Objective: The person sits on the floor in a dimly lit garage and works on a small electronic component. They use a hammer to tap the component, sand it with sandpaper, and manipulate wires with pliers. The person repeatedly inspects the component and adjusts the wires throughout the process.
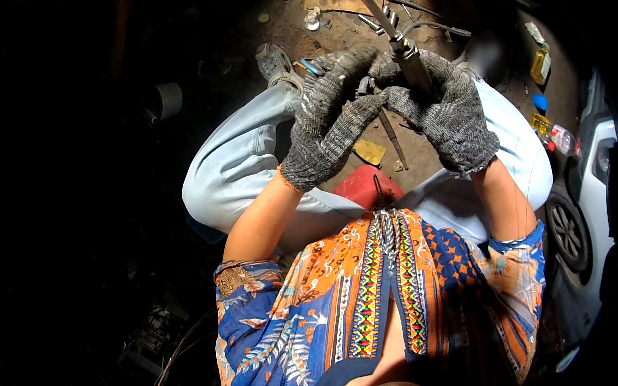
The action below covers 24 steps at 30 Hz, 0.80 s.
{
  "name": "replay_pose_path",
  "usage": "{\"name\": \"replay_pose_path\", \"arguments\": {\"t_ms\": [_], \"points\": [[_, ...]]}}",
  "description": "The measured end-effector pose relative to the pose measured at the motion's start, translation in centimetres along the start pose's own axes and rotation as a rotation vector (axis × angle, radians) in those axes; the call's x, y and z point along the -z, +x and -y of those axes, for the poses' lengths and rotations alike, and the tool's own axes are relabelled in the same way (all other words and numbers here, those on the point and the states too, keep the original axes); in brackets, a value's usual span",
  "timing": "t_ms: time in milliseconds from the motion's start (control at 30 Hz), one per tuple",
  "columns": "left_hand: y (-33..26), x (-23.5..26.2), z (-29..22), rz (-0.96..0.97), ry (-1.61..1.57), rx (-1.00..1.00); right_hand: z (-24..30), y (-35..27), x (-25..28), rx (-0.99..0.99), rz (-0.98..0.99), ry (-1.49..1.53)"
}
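Note:
Both my hands wear grey knitted gloves and meet above the ground between my knees. My left hand (328,109) is closed, its thumb and fingertips at a small grey metal piece (365,86). My right hand (450,109) curls around a dark metal cylinder (412,67), which tapers to a thin rod (380,16) at its upper end. The right fingertips come right up to the same small piece, and whether they touch it I cannot tell. Below the hands a thin dark rod (392,138) lies pointing toward me.
A red seat (364,183) is under me, near a yellowish scrap (369,152). Metal sockets or bolts (370,24) and a cable (438,27) lie beyond my hands. Bottles (541,66) stand at the right, near a light-coloured car (595,186). A pale container (168,100) is at the left.

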<state>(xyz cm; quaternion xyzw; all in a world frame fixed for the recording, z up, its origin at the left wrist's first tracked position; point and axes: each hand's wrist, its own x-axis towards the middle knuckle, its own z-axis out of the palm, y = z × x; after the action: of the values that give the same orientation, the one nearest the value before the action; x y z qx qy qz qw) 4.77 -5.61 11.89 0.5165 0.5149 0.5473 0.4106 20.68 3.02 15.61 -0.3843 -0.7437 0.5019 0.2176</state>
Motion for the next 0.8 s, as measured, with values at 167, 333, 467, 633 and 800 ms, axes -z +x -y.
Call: {"name": "replay_pose_path", "arguments": {"t_ms": [167,333,467,633,800], "points": [[0.17,-0.42,0.06,-0.054,-0.323,0.090,0.42,0.08,0.20,-0.082,0.008,0.062],[0.38,-0.22,-0.69,-0.041,-0.367,0.191,0.75,0.21,0.34,-0.046,-0.019,0.130],[0.31,-0.02,-0.19,-0.049,-0.427,0.214,0.55,0.09,0.25,-0.079,-0.029,0.072],[0.63,-0.09,-0.31,-0.076,-0.481,0.304,0.37,0.04,0.21,-0.031,-0.075,0.053],[0.68,-0.08,-0.41,-0.093,-0.574,0.370,0.53,0.08,0.27,-0.047,-0.063,0.087]]}}
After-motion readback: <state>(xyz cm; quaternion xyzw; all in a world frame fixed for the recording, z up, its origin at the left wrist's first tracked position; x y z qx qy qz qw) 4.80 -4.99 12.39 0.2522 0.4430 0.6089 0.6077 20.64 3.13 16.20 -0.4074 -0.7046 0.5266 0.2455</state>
